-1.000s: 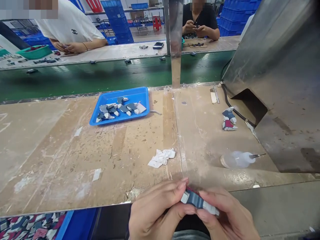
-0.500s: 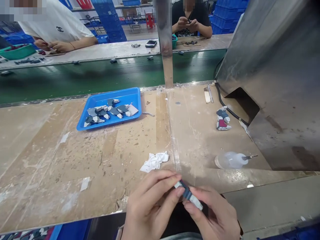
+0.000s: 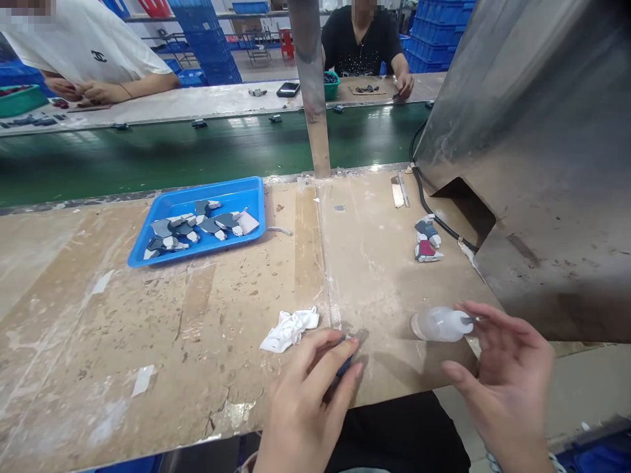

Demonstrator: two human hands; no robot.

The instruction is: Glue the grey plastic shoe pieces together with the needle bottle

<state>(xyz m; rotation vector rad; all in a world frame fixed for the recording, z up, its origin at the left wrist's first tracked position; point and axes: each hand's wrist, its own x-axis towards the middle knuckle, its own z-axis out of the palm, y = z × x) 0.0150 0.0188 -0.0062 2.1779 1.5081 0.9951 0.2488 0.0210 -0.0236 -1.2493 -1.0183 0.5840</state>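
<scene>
"Two bare hands showed; how was the left hand (image 3: 308, 394) posed?"

"Arched over the counter (image 3: 374, 263) at its near edge, knuckles up, bent fingers and thumb pinching a dark blue piece (image 3: 345, 366). Most of that piece was hidden; I couldn't tell whether it rested on the counter."

"And the right hand (image 3: 515, 374)?"

"Empty, palm turned left. Its fingers stretched out by the nozzle (image 3: 472, 320) of a translucent bottle (image 3: 438, 324), the thumb spread well away below them. I couldn't tell whether a fingertip met it."

"How did the bottle lie?"

"On its side near the counter's near edge, nozzle pointing right."

"Farther out?"

"A crumpled white tissue (image 3: 290, 330) lay just beyond the left hand. Past the bottle, a blue-and-white piece (image 3: 426, 230) and a red-and-white piece (image 3: 426, 249) sat together near the metal housing (image 3: 542, 164)."

"And the blue tray (image 3: 241, 197)?"

"By the counter's far edge, toward the left. It held gray-and-white pieces (image 3: 172, 226), some in its near left corner."

"Beyond that?"

"A green belt (image 3: 236, 151) ran along the far edge. Across it, one co-worker wore a white shirt (image 3: 98, 56), another a black top (image 3: 362, 49)."
</scene>
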